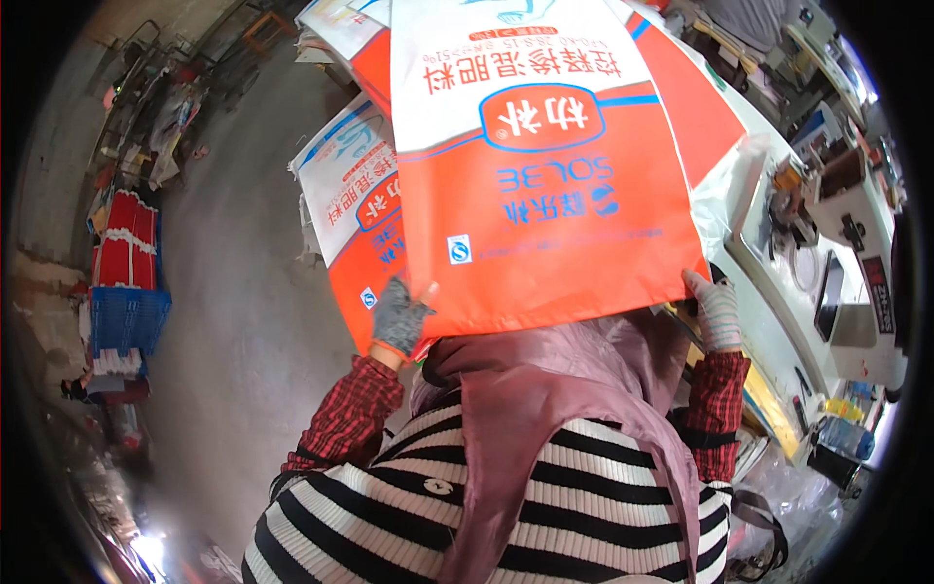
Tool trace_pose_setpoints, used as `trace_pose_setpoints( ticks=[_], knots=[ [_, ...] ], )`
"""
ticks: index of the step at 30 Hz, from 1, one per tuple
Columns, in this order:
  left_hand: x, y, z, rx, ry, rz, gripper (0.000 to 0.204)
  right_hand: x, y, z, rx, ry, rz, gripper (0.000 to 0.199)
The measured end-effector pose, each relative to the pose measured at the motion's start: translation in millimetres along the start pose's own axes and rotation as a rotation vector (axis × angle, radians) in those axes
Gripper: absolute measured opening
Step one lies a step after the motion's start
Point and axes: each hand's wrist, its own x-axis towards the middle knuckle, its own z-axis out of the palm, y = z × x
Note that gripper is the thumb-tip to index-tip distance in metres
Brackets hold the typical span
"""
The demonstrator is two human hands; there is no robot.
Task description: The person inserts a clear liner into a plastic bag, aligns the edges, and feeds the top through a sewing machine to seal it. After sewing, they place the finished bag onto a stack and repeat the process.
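A large red and white printed woven sack [545, 263] lies spread out flat in front of me, its near edge above my lap. My left hand [400, 316], in a grey knit glove with bare fingertips, pinches the sack's near left corner. At the near right corner, my right hand [715, 310], in a pale striped glove, grips the edge between thumb and fingers. More sacks of the same print [355, 209] lie under and to the left of the held one. Others stick out at its right side, partly covered.
To my right stands a white worktable [754, 263] with a sewing machine [856, 224] on it. A bottle with yellow liquid [843, 409] is beside it. On the far left, red bundles [128, 238] rest above a blue crate [126, 316] along the wall, across the grey floor [229, 292].
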Motion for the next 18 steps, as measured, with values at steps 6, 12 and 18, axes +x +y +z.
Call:
trace_pose_setpoints(
  ticks=[6,12,18],
  knots=[
    [-10.8,17.5,37.6,0.005,0.002,-0.195,0.037,-15.4,-39.7,0.6,0.394,0.064,0.266,0.027],
    [7.0,-29.0,17.5,-0.112,-0.123,-0.473,0.048,-5.9,-13.2,1.5,0.577,-0.038,0.237,0.034],
    [-7.0,29.0,-64.9,0.536,0.245,0.231,0.037,-9.2,-43.5,39.6,-0.750,0.147,-0.818,0.024]
  ],
)
